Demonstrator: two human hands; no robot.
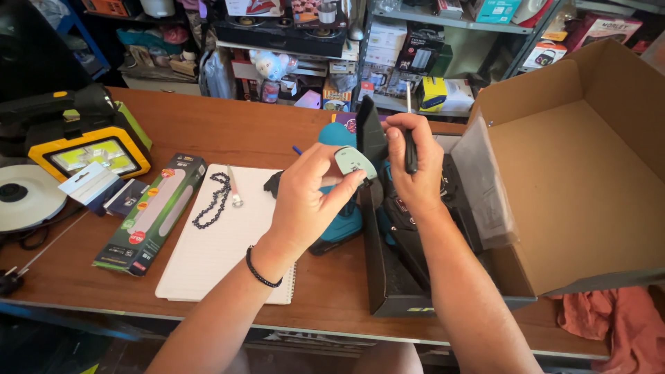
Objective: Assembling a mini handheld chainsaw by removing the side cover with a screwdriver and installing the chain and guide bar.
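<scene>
Clutter on the wooden table [228, 131] runs outward from a white spiral notepad [222, 242], which serves as the reference here. Farthest left of the notepad lies a grey disc [24, 194], with a yellow-framed work light [90, 152] behind it. Just left of the notepad sits a long green-and-black box [149, 211]. On the notepad itself rest a loop of saw chain [213, 199] and a small metal wrench [235, 188]. At the notepad's right edge the left hand [308, 197], a black band at its wrist, pinches a small pale-green cover plate [355, 161] between thumb and fingertips, above a teal power tool [339, 221]. Further right of the notepad, the right hand [414, 166] is closed around a thin black-handled screwdriver [410, 142], held upright over an open black case [395, 277]. Far right of the notepad stands an open cardboard box [589, 180].
</scene>
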